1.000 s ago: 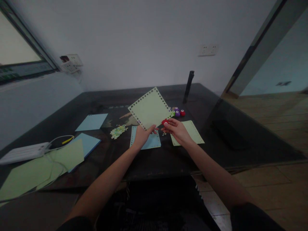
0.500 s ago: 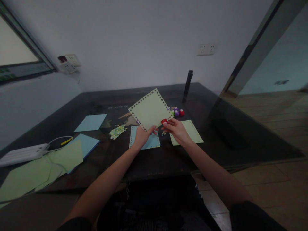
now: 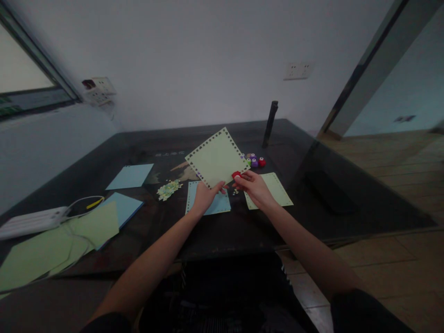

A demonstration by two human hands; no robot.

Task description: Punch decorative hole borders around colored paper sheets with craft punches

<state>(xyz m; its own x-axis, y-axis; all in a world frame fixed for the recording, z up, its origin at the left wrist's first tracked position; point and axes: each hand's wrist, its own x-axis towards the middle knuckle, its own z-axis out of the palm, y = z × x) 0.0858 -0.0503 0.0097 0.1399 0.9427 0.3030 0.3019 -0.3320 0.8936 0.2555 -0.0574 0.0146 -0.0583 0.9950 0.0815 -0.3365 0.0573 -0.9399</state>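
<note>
A pale green sheet of paper (image 3: pixel 218 157) is held up at a slant, with small shapes punched along its edges. Its lower corner is pinched by my left hand (image 3: pixel 204 196). My right hand (image 3: pixel 255 187) is closed round a red craft punch (image 3: pixel 237 175) set at the sheet's lower right edge. Beneath my left hand lies blue paper (image 3: pixel 218 203) with a punched border. Another punched green sheet (image 3: pixel 277 189) rests partly under my right wrist. Several coloured punches (image 3: pixel 254 163) stand behind the held sheet, which hides some of them.
Paper confetti (image 3: pixel 169 189) is heaped left of centre. Blue sheets (image 3: pixel 130 176) and green sheets (image 3: pixel 38 247) lie at the left, beside a white power strip (image 3: pixel 33 222) with a cable. A black upright post (image 3: pixel 270 124) stands at the back, and a dark flat object (image 3: pixel 329 192) lies right.
The camera view has shifted very slightly. Both hands, the held sheet and the red punch stay in nearly the same place.
</note>
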